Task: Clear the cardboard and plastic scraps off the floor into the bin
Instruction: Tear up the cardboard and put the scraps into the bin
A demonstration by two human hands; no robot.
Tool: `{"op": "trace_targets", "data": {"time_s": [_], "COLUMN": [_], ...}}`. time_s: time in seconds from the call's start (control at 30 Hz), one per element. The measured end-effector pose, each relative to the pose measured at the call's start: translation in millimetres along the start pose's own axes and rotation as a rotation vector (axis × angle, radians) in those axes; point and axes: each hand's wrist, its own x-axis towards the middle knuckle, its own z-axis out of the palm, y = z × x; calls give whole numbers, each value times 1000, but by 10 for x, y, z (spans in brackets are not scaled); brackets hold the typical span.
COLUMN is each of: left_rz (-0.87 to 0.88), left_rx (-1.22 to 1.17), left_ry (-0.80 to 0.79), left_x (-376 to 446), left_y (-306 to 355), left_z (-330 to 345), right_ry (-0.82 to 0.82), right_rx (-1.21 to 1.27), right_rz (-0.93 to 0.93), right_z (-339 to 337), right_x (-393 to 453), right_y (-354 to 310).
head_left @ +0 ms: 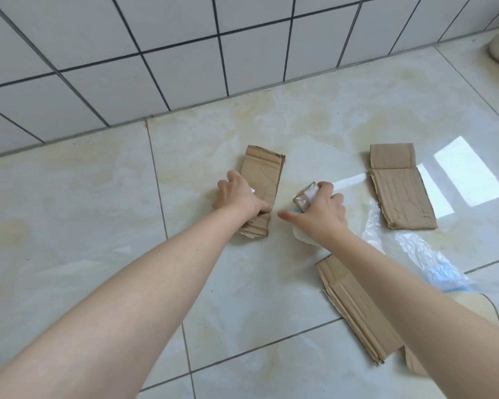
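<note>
Gathering scraps: the left hand grips the cardboard strip on the floor; the right hand clutches small taped scraps. Two cardboard pieces and plastic film remain; no bin in sight.

A single head-worn view looks steeply down and forward along both forearms at the floor (close, wide-angle), facing the tiled wall.
</note>
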Motion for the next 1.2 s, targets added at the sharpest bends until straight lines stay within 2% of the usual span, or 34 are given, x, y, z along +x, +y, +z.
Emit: {"op": "trace_targets", "data": {"time_s": [0.1, 0.23, 0.47, 0.63, 0.77, 0.9, 1.2], "left_rz": [-58, -135, -232, -190, -203, -222, -430], "left_rx": [-130, -248, -442, -495, -544, -511, -549], "left_ry": [-100, -137, -152, -27, 104, 273, 467], "left_x": [-100, -381, -1322, -2151, -2867, -3552, -4898], "left_y": [-368, -985, -2002, -2592, -3059, -3534, -4776], "left_z": [-293, -780, -1433, -1759, -2050, -2434, -2985], "right_ry": [-38, -127, -157, -282, -382, -392, -619], "right_rx": [-103, -302, -261, -259, -484, -685, -822], "right_rz": [-116, -324, -529, -661, -844, -1037, -1164], "right_z": [27, 236, 564, 605, 512, 392, 454], "right_x": [-203, -597, -1540, -2269, -2880, -3488, -4780], "right_y": [-101, -292, -582, -824, -1216, -1684, -2560]}}
